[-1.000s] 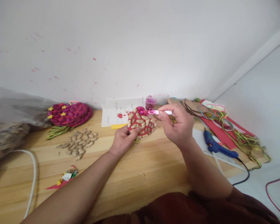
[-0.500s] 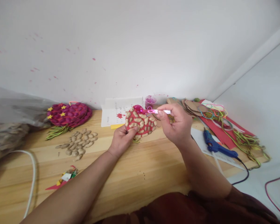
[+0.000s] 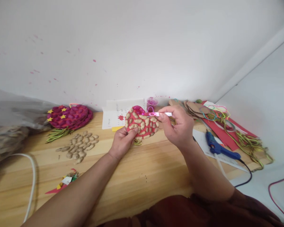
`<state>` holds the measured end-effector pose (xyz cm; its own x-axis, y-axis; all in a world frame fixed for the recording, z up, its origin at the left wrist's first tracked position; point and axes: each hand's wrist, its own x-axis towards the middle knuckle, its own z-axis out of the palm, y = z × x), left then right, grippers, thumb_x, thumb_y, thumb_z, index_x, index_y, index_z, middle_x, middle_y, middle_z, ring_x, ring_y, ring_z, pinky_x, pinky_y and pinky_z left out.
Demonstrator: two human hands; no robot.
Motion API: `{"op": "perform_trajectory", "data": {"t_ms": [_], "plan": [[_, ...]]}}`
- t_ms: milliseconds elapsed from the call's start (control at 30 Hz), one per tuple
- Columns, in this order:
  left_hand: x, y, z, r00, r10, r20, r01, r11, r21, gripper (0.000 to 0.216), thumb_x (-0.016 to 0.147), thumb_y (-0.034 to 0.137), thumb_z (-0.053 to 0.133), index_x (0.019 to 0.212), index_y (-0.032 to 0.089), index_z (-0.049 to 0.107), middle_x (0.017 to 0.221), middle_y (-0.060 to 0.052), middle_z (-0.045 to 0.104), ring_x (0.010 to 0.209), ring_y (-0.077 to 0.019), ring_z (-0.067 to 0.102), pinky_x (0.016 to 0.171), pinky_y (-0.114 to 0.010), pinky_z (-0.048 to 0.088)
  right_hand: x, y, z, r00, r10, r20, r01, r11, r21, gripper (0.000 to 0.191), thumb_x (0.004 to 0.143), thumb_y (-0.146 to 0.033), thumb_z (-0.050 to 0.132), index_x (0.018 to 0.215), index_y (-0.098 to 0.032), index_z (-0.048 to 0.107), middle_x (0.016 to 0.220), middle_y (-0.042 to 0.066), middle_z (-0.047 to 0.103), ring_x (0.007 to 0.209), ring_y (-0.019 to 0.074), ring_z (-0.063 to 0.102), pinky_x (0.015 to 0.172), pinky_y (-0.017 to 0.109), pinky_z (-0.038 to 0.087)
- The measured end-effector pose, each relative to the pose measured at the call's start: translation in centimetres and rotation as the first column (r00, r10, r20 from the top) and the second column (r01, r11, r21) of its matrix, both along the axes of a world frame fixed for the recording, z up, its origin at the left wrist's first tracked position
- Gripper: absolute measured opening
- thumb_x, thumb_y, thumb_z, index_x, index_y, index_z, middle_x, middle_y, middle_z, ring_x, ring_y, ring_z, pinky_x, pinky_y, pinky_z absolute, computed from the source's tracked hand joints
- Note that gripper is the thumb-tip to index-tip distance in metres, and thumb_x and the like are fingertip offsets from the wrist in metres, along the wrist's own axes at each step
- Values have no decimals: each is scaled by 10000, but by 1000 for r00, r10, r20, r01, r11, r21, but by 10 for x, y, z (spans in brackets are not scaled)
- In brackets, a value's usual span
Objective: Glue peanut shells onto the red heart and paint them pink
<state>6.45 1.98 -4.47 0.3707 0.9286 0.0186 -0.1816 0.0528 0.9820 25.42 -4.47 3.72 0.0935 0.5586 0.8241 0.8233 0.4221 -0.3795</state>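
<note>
My left hand [image 3: 125, 142] grips the lower left edge of a round red disc [image 3: 147, 128] covered with glued-on peanuts, thumb on its front. Peanuts at the disc's top are wet with magenta paint; the others are bare tan. Between the fingertips of my right hand [image 3: 178, 124] is a white-handled paintbrush [image 3: 160, 114], smeared magenta and pointing left. Its tip lies over the upper part of the disc; whether it touches, I cannot tell. Just behind the disc stands a clear cup [image 3: 152, 101] stained with magenta paint.
Loose peanuts [image 3: 79, 145] lie left on the wooden table [image 3: 123, 189], near finished magenta peanut discs [image 3: 78, 115] with yellow stars. A blue glue gun [image 3: 222, 149], cord, red paper [image 3: 223, 134] and green yarn [image 3: 249, 145] are at right. A white cable [image 3: 33, 176] curves at left.
The brush tip has shifted slightly on the upper part of the disc, and the disc has tilted a little to the left. Both hands keep their hold.
</note>
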Motion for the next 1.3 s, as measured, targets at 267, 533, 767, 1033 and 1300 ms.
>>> {"op": "perform_trajectory", "data": {"t_ms": [267, 533, 767, 1033, 1300], "plan": [[2, 1, -6, 998, -39, 39, 41, 998, -48, 428, 737, 593, 832, 729, 182, 712, 657, -20, 686, 641, -163, 606, 637, -276, 497, 1, 2, 0, 1000, 4, 8, -4, 1000, -5, 76, 953, -220, 662, 998, -241, 719, 937, 24, 787, 895, 197, 726, 872, 372, 563], [3, 5, -3, 999, 31, -37, -30, 999, 28, 528, 801, 588, 788, 558, 203, 519, 481, 52, 473, 500, -99, 388, 525, -237, 360, 6, 7, -6, 989, -17, -145, 11, 999, -40, 108, 975, -287, 635, 1024, -231, 714, 883, 21, 779, 792, 170, 722, 800, 337, 565], [4, 9, -6, 996, 38, -77, -31, 996, 87, 547, 830, 621, 751, 582, 194, 515, 511, 47, 492, 521, -97, 389, 541, -233, 338, 42, 43, -2, 930, -187, -316, 134, 974, -184, 274, 957, -433, 613, 1017, -182, 704, 731, 2, 740, 579, 132, 614, 600, 261, 462], [5, 9, -9, 994, 34, -103, -25, 996, 87, 560, 819, 653, 741, 583, 195, 521, 508, 45, 494, 513, -101, 407, 546, -230, 351, 66, 109, 11, 910, -375, 178, 411, 752, -516, 261, 950, -321, 555, 1031, -183, 761, 981, 87, 795, 907, 226, 700, 842, 326, 499], [5, 9, -7, 991, 25, -128, -16, 997, 70, 563, 814, 657, 740, 577, 200, 515, 508, 48, 478, 507, -98, 377, 519, -232, 321, 53, 130, 1, 873, -347, 343, 488, 620, -615, 237, 933, -284, 583, 1046, -208, 777, 1097, 123, 797, 1072, 283, 681, 929, 382, 477]]}}
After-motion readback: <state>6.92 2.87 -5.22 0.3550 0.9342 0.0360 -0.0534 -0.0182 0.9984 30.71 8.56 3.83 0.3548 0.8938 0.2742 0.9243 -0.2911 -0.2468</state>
